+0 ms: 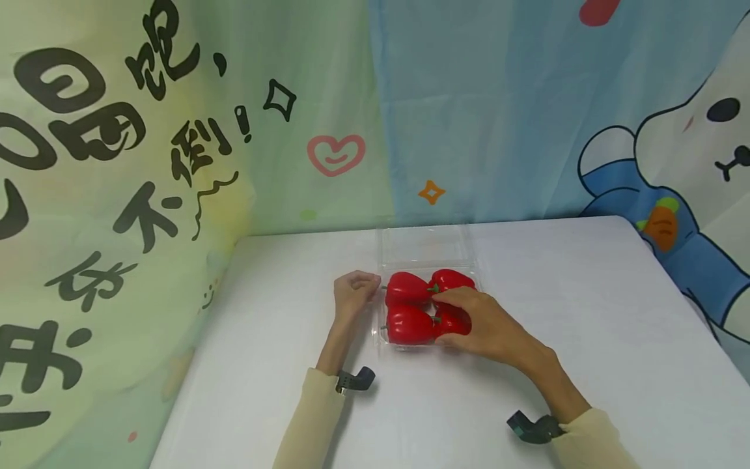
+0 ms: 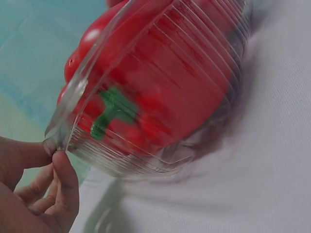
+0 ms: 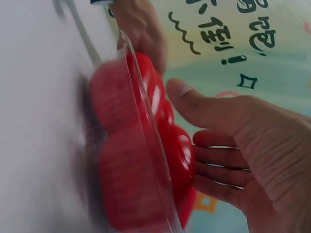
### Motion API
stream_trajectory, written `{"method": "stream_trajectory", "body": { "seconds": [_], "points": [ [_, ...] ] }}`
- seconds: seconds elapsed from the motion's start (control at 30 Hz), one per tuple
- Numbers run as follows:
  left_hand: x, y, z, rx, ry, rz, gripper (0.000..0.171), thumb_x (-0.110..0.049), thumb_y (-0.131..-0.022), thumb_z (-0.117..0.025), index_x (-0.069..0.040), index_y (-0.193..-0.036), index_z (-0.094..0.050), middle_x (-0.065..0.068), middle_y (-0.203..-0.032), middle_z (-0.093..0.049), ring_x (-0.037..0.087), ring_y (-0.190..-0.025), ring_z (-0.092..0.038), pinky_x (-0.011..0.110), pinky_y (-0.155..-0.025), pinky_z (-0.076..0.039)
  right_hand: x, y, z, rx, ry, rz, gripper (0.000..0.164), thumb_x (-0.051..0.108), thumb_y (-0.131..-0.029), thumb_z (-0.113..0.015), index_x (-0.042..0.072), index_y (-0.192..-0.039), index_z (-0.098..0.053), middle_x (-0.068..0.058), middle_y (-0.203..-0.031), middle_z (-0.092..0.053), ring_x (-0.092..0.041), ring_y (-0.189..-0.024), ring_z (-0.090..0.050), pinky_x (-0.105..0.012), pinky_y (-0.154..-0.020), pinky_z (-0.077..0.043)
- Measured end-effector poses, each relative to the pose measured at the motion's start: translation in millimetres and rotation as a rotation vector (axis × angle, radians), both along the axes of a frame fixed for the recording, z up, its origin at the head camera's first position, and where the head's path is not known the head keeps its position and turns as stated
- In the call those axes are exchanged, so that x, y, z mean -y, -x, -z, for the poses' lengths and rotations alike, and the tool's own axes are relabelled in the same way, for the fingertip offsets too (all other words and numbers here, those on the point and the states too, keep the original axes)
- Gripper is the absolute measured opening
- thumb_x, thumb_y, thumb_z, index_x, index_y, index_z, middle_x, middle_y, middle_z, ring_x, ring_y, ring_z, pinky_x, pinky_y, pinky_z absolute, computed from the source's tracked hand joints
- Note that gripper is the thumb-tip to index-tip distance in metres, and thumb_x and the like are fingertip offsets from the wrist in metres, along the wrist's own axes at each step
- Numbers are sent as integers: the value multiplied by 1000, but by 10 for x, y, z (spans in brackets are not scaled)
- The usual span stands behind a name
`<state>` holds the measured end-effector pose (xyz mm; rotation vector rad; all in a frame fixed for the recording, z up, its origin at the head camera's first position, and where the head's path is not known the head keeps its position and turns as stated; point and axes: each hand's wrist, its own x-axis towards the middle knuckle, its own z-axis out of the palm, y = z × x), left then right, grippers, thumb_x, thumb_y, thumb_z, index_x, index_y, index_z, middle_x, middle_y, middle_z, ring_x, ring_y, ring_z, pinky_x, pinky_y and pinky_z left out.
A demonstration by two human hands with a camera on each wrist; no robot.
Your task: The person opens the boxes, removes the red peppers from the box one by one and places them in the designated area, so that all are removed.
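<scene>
Several red bell peppers with green stems sit in a clear plastic clamshell box [image 1: 426, 247], whose lid is folded back. Two of them, the back left pepper [image 1: 406, 288] and front left pepper [image 1: 409, 325], lie on the left side. My left hand [image 1: 355, 291] pinches the box's rim at its left edge between thumb and finger; in the left wrist view a green stem [image 2: 114, 110] shows through the wall. Over the right side, my right hand [image 1: 489, 326] spreads its thumb and fingers around the front right pepper [image 1: 452, 320], fingertips right at the peppers. The back right pepper [image 1: 450, 279] lies behind it.
The box stands on a white table [image 1: 281, 286], towards its far edge. Behind rises a printed cloth backdrop [image 1: 498, 117] with lettering and a cartoon bear. Each forearm wears a dark wrist camera, the left one [image 1: 356, 379] and the right one [image 1: 534, 428].
</scene>
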<state>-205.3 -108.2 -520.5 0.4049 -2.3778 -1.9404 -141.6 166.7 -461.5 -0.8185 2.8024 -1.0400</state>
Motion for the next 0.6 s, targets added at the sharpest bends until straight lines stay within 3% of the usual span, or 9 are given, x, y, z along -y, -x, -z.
{"method": "stream_trajectory", "body": {
  "seconds": [0.2, 0.43, 0.6],
  "points": [
    [32, 12, 7, -15, 0, 12, 14, -15, -100, -77, -1, -103, -80, 17, -96, -83, 17, -77, -75, 21, -68, -58, -223, -69, -22, -92, -64, 51, 77, 26, -73, -103, 4, -140, -71, -16, -136, -75, -40, -127, -70, -57, -95, -65],
    [41, 19, 12, -1, -20, 12, 14, -17, -99, -78, -3, -101, -79, 16, -94, -82, 13, -72, -71, 21, -65, -56, -322, -44, 108, -27, -93, 76, 77, 30, -78, -100, -2, -141, -68, -23, -141, -72, -47, -133, -66, -63, -103, -59],
    [34, 12, 1, -8, -30, 15, 14, -16, -99, -78, -2, -101, -79, 17, -94, -82, 12, -73, -72, 20, -67, -57, -330, -13, 167, -31, -65, 78, 73, 29, -79, -99, -1, -139, -69, -22, -137, -73, -44, -127, -69, -61, -99, -62]
  ]
}}
